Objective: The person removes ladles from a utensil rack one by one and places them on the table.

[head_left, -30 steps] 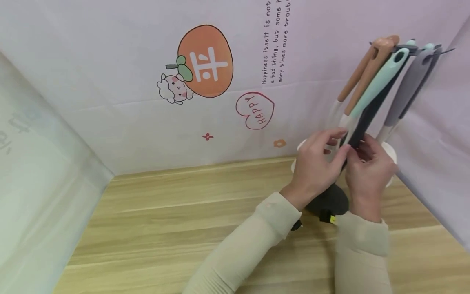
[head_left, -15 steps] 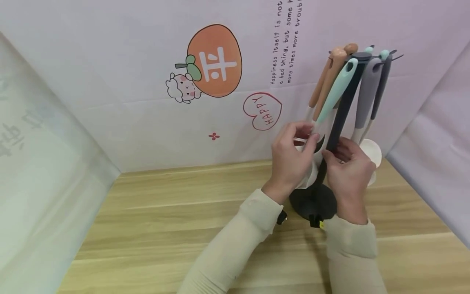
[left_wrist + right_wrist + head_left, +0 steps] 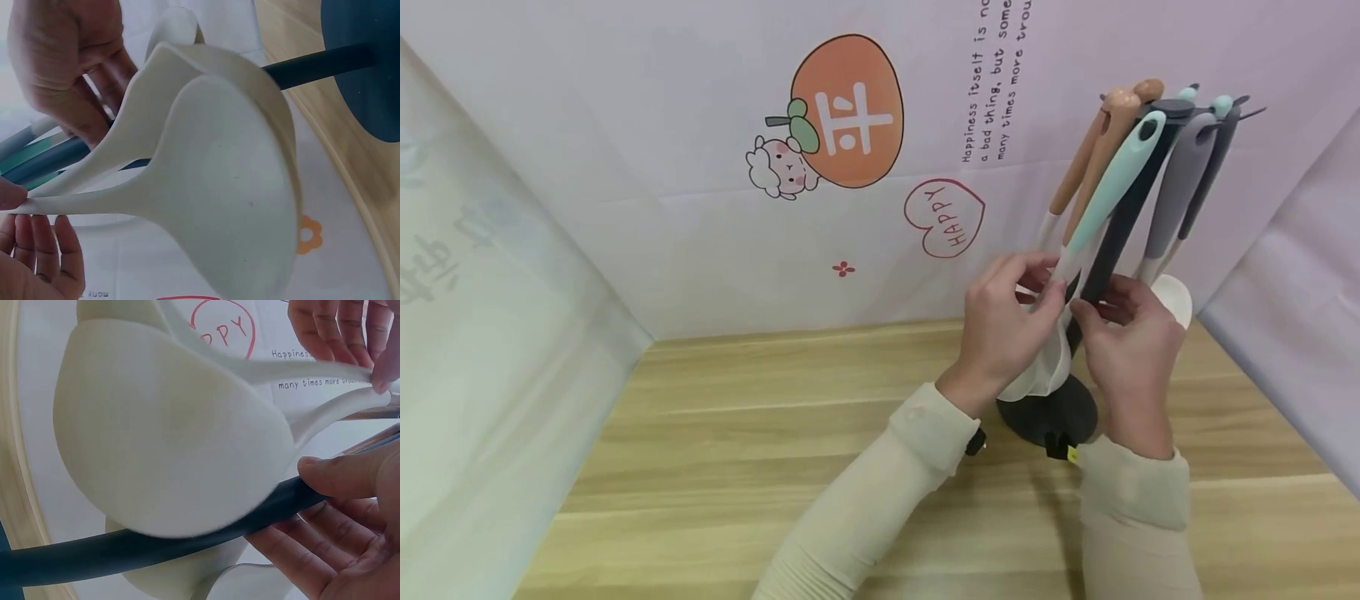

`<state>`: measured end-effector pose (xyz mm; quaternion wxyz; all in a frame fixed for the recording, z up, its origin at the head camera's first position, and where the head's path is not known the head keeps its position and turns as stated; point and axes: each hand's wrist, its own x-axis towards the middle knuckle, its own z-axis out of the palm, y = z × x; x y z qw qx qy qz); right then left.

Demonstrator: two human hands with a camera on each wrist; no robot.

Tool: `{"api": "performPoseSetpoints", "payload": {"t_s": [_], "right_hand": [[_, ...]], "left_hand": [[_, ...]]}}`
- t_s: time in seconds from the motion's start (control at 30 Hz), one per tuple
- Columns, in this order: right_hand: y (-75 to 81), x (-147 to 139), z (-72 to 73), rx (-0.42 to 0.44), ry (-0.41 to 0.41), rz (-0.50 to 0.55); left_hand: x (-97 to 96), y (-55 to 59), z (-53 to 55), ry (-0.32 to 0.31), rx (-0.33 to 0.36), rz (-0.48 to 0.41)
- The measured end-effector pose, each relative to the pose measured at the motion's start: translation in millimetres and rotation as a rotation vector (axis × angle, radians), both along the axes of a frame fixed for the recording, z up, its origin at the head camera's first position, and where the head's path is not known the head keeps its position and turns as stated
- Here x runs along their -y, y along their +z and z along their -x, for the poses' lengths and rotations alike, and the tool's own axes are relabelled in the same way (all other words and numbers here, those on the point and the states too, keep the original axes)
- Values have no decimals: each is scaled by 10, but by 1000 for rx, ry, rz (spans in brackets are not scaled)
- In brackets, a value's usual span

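Observation:
A dark utensil stand (image 3: 1127,221) leans to the right in the head view, its round base (image 3: 1048,417) near the table. My right hand (image 3: 1138,354) holds its post (image 3: 112,556), thumb on one side and fingers on the other. My left hand (image 3: 1007,325) pinches the white neck of a hanging utensil with a broad, spatula-like head (image 3: 219,169). In the head view, the mint handle (image 3: 1116,183) runs down to these fingers. A second white head (image 3: 175,425) hangs between it and the post. Brown handles (image 3: 1086,179) and grey handles (image 3: 1180,187) hang around the top.
The wood-grain table (image 3: 760,458) spreads left and in front of the stand. A printed cloth wall (image 3: 715,275) stands behind it, with further cloth at both sides. Another white utensil head (image 3: 1172,300) shows right of my right hand. A black strap with a yellow tag (image 3: 1060,448) shows by the base.
The stand has moved left in the head view, then its top shifted slightly right. My left hand has parted from the right, and the white heads now show more fully beside it.

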<state>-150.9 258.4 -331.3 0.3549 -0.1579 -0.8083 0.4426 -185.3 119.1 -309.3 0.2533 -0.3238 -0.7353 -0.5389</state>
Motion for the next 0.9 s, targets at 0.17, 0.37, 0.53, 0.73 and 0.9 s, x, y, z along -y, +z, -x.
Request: {"api": "performPoseSetpoints", "payload": {"t_s": [0.17,0.37,0.53,0.73,0.9], "right_hand": [[16,-23,7,25,12,31],[16,-18,12,61,26,39],[16,-25,13,54,34,40],[4,-49,6,51,31,52],[-4,-51,-8,46,40,81]], "left_hand": [[24,60,-33,-1,8,8],[55,92,-59,-16,8,-26],[77,124,-80,-30,1,-46],[115,152,-100,-40,-1,-75],[211,167,-132,-30,7,-100]]}}
